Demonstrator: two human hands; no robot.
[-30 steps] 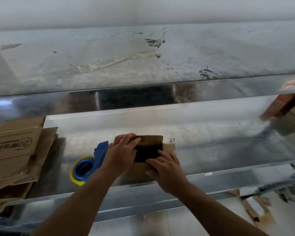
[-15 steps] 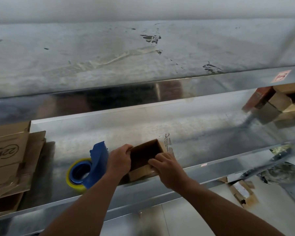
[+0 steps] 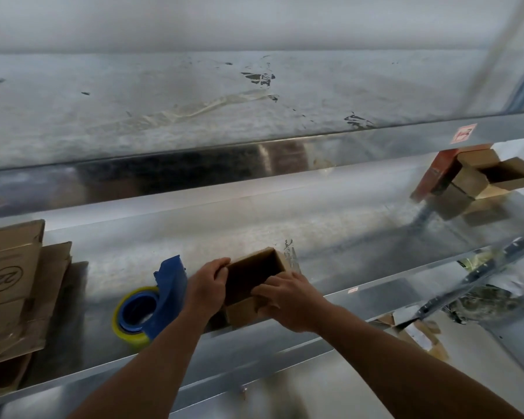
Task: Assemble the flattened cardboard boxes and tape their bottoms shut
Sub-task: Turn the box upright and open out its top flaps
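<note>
a small brown cardboard box (image 3: pixel 250 278), opened up and tilted, stands on the shelf's front edge.

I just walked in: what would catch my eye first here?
Two bare hands, the left hand and right hand, hold a small open cardboard box at the middle of a shiny metal shelf. Just left of it sits a blue tape dispenser with a yellowish roll, and flat cardboard is stacked at the far left.

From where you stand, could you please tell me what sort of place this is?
Probably a warehouse packing station: metal shelving, a stack of flattened cartons at left, a blue tape dispenser, and a small open box beside it.
</note>
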